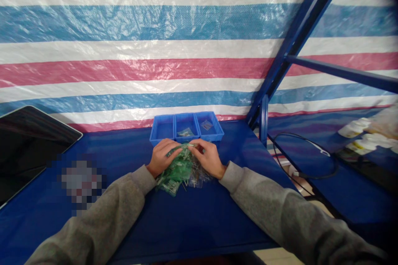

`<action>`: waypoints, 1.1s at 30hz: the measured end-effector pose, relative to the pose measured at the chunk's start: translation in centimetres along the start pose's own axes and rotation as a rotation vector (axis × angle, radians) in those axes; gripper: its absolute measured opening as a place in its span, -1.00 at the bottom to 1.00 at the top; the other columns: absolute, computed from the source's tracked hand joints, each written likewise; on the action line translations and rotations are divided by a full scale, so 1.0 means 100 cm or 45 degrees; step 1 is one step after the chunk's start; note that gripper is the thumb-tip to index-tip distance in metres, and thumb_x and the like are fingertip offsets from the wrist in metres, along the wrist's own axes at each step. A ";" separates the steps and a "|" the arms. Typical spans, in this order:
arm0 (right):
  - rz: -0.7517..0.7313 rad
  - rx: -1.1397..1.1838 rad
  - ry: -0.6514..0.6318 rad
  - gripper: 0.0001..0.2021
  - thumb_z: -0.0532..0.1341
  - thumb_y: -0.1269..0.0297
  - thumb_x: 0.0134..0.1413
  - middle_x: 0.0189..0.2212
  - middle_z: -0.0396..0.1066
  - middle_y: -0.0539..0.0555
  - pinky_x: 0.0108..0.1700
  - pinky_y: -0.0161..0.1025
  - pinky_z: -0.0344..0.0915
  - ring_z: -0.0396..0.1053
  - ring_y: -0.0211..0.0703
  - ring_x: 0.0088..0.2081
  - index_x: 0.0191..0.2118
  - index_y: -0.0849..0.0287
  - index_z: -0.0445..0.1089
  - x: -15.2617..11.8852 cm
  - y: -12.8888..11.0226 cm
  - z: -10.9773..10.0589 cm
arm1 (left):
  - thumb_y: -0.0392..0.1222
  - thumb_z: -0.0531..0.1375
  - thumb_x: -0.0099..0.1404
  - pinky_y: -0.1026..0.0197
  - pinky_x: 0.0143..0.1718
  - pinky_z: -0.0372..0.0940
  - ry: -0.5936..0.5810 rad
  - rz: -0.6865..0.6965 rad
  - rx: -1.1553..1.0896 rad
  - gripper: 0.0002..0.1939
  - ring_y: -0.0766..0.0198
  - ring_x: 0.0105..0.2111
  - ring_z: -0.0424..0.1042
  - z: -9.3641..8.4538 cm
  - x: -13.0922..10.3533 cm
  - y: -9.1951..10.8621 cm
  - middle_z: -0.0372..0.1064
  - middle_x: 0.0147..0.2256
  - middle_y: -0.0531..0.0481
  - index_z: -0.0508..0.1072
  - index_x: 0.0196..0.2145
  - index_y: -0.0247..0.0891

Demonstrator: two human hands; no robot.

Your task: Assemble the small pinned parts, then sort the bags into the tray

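Note:
A heap of green and clear plastic bags (178,170) with small metal pieces in them lies on the blue table (186,223). My left hand (163,156) is closed on the upper left of the green bag, thumb toward the middle. On the upper right, my right hand (208,158) pinches the bags, its fingertips near those of the left. Just behind both hands stand three joined blue trays (209,137). Small clear packets lie in the middle and right compartments; nothing shows in the left one.
A dark screen with a pale frame (31,145) lies at the left, with a blurred-out item near it. Blue metal posts (289,45) rise at the right; beyond them are a black cable (306,177) and white bottles (354,127). Striped sheeting hangs behind.

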State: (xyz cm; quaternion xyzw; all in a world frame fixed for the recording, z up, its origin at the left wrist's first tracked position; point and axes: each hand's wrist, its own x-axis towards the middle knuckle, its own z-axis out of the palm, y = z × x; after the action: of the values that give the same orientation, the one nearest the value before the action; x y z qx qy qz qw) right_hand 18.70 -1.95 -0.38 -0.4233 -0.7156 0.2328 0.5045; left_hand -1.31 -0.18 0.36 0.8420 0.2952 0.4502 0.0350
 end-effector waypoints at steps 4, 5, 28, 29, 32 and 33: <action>-0.043 0.014 -0.002 -0.80 0.14 0.19 0.14 -0.47 0.37 0.01 -0.36 -0.29 0.23 0.27 -0.24 -0.47 -0.21 0.15 0.43 0.001 -0.002 -0.001 | -0.23 0.18 0.24 0.18 -0.25 0.33 0.053 -0.011 0.016 -0.91 0.28 -0.37 0.40 0.001 0.000 -0.002 0.44 -0.40 -0.06 0.46 -0.34 -0.29; -0.057 0.013 -0.008 -0.80 0.15 0.19 0.14 -0.47 0.36 0.01 -0.36 -0.29 0.23 0.27 -0.24 -0.46 -0.20 0.15 0.43 0.001 -0.003 -0.001 | -0.23 0.18 0.24 0.19 -0.26 0.33 0.068 -0.018 0.017 -0.91 0.29 -0.38 0.40 0.001 0.000 -0.001 0.44 -0.41 -0.05 0.45 -0.35 -0.29; -0.088 -0.054 -0.022 -0.79 0.11 0.16 0.17 -0.42 0.38 0.04 -0.31 -0.27 0.23 0.29 -0.21 -0.42 -0.36 0.15 0.38 0.008 -0.001 -0.005 | -0.16 0.17 0.25 0.19 -0.20 0.34 0.074 -0.177 0.036 -0.61 0.28 -0.34 0.42 -0.002 -0.001 0.001 0.45 -0.29 -0.06 0.33 0.02 -0.29; -0.086 -0.057 -0.028 -0.79 0.12 0.16 0.17 -0.41 0.40 0.04 -0.31 -0.27 0.24 0.30 -0.21 -0.43 -0.35 0.15 0.39 0.007 -0.001 -0.004 | -0.18 0.16 0.25 0.19 -0.19 0.33 0.082 -0.170 0.029 -0.67 0.27 -0.34 0.42 -0.002 -0.001 0.001 0.45 -0.29 -0.06 0.37 -0.03 -0.28; -0.074 -0.044 -0.018 -0.79 0.11 0.15 0.17 -0.39 0.43 0.04 -0.31 -0.26 0.25 0.32 -0.20 -0.42 -0.30 0.14 0.40 0.007 -0.002 -0.004 | -0.23 0.16 0.25 0.21 -0.22 0.32 0.056 -0.139 -0.007 -0.87 0.28 -0.35 0.42 0.000 -0.001 0.000 0.44 -0.36 -0.05 0.45 -0.25 -0.28; -0.075 -0.039 -0.008 -0.79 0.11 0.15 0.17 -0.38 0.43 0.05 -0.31 -0.26 0.26 0.33 -0.19 -0.41 -0.29 0.14 0.40 0.007 -0.002 -0.004 | -0.23 0.17 0.24 0.22 -0.24 0.31 0.029 -0.127 -0.024 -0.90 0.28 -0.36 0.41 0.000 -0.001 0.000 0.43 -0.38 -0.04 0.45 -0.29 -0.29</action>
State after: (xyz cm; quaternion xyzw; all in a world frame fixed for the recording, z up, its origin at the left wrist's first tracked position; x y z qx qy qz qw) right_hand 18.92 -1.56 0.29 -0.4089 -0.7328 0.2084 0.5024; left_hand -1.35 -0.19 0.30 0.8206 0.3330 0.4603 0.0621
